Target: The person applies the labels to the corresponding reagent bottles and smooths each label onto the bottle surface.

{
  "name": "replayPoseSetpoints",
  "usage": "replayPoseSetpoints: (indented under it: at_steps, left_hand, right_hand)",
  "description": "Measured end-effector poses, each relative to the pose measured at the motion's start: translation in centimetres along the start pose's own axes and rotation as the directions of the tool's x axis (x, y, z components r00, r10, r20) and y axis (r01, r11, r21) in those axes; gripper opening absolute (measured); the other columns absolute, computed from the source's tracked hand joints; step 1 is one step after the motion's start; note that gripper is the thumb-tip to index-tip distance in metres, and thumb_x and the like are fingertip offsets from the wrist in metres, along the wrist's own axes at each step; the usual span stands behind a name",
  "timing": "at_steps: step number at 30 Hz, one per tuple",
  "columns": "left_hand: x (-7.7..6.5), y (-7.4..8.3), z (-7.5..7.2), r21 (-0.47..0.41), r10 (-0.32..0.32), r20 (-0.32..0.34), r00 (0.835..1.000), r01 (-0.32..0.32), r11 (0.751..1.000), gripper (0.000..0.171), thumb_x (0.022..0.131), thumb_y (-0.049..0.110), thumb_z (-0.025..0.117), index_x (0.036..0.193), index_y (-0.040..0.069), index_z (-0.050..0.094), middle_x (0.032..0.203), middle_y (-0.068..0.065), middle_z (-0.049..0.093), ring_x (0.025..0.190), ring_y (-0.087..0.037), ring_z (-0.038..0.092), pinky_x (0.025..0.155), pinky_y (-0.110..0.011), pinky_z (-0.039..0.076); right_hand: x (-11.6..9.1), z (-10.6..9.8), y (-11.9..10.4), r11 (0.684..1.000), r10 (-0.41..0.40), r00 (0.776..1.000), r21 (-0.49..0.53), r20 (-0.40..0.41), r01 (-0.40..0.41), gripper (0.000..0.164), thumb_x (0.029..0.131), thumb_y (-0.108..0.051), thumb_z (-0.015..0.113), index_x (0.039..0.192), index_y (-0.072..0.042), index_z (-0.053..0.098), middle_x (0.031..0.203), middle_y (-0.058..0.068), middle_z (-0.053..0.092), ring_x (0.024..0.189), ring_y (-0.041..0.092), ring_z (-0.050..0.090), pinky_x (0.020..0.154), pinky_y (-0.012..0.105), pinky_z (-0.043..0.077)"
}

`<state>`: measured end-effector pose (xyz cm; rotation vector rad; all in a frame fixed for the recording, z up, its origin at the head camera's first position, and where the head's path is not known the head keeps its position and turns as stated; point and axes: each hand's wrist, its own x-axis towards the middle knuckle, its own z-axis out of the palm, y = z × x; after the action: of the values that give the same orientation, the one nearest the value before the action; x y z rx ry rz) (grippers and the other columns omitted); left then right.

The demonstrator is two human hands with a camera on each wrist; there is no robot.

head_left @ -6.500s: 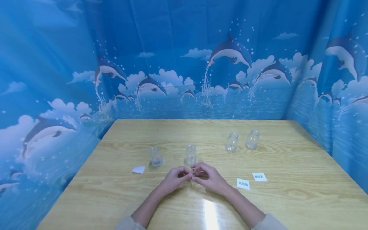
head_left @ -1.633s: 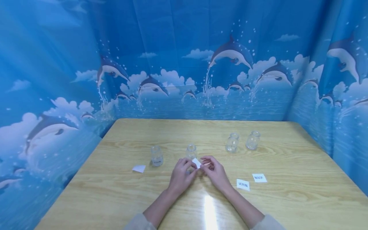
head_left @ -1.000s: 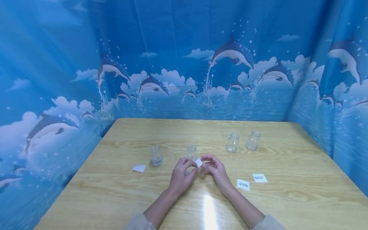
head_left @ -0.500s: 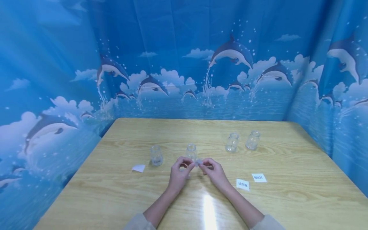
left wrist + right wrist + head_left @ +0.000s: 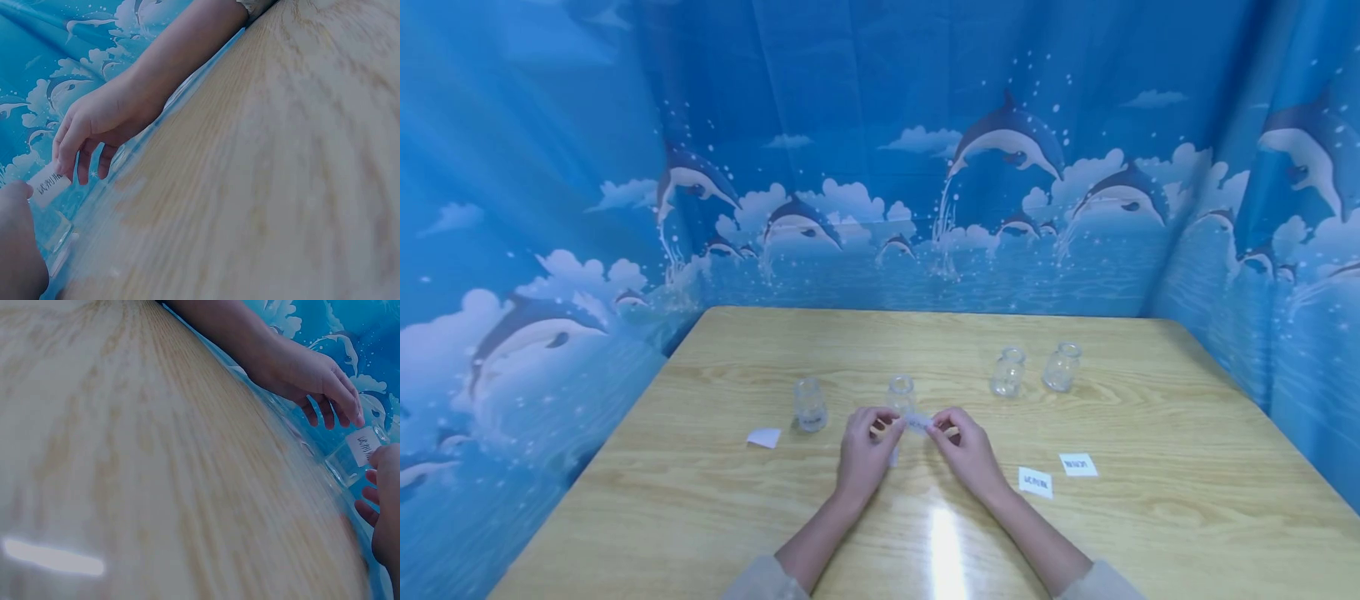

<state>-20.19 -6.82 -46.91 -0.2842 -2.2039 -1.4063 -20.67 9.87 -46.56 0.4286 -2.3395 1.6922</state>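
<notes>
A small white label (image 5: 917, 423) with dark printed characters is stretched between both hands. My left hand (image 5: 862, 454) pinches one end of it between thumb and finger. The other end is pinched by my right hand (image 5: 967, 454). Directly behind the label stands a clear glass jar (image 5: 901, 390), its lower part covered by the label and fingers. In the right wrist view the label (image 5: 362, 446) appears in front of the jar (image 5: 342, 465); whether they touch I cannot tell. A small pale slip (image 5: 893, 457) shows beside the left thumb.
Left of the hands stands a glass jar (image 5: 810, 407) with dark print low on it, near a blank white paper piece (image 5: 764, 437). Two plain jars (image 5: 1007, 372) (image 5: 1062, 367) are at the back right. Two printed labels (image 5: 1035, 482) (image 5: 1078, 465) lie on the right.
The label, earlier seen edge-on and then tilted with its blank side showing, is now spread lengthwise between both hands with its print visible. The jars and the labels on the table have stayed put.
</notes>
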Motion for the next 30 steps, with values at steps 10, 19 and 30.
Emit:
replayPoseSetpoints:
  at_steps: [10,19,30]
  left_hand:
    - [0.0,0.0,0.1,0.016,-0.044,0.01,0.999,0.044,0.999,0.009,0.08,0.014,0.07,0.087,0.01,0.066,0.088,0.001,0.057,0.08,-0.016,0.052,0.066,-0.026,0.047]
    - [0.4,-0.2,0.1,0.137,-0.088,-0.019,0.996,0.09,0.987,0.007,0.08,0.015,0.07,0.085,0.015,0.065,0.105,-0.006,0.058,0.102,-0.026,0.051,0.085,-0.043,0.043]
    - [0.9,-0.2,-0.1,0.033,-0.128,0.065,0.99,0.126,0.991,0.007,0.084,0.009,0.065,0.09,0.009,0.061,0.12,-0.014,0.056,0.11,-0.033,0.051,0.092,-0.044,0.042]
  right_hand:
    - [0.3,0.3,0.0,0.998,-0.033,0.997,-0.056,0.065,0.037,0.008,0.084,-0.003,0.064,0.088,-0.009,0.06,0.095,0.006,0.055,0.08,0.021,0.061,0.069,0.024,0.052]
    - [1.7,0.8,0.4,0.987,-0.095,0.993,-0.122,0.064,0.102,0.007,0.082,-0.002,0.066,0.084,-0.005,0.061,0.115,0.014,0.052,0.087,0.029,0.062,0.076,0.025,0.051]
    - [2.3,1.1,0.4,0.991,-0.084,0.993,-0.101,0.082,0.092,0.006,0.083,-0.001,0.064,0.083,-0.004,0.059,0.119,0.016,0.052,0.095,0.031,0.059,0.079,0.025,0.05]
